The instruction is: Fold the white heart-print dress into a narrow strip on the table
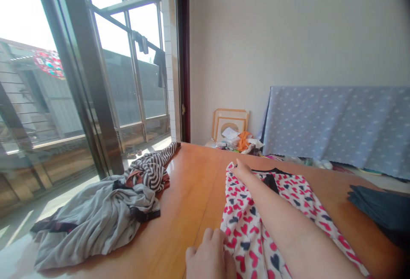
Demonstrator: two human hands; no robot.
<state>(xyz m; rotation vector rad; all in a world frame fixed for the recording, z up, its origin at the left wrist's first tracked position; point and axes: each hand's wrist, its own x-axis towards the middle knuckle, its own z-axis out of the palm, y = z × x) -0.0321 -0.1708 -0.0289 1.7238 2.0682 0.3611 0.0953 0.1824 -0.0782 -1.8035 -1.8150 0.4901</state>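
Heart-print garment (246, 236), white with red and navy hearts and black neck trim, lies flat on the wooden tabletop (188, 210), between both hands. Right hand (241, 169) is narrow, fingertips on the top edge by the neckline; pinch or touch, can't tell. Forearm lies across the print. Left hand (208, 255) is curled, gathering the lower left edge. Left of it: crumpled grey garment (96, 215) and striped black-and-white garment (150, 170). Right: folded dark cloth (378, 210).
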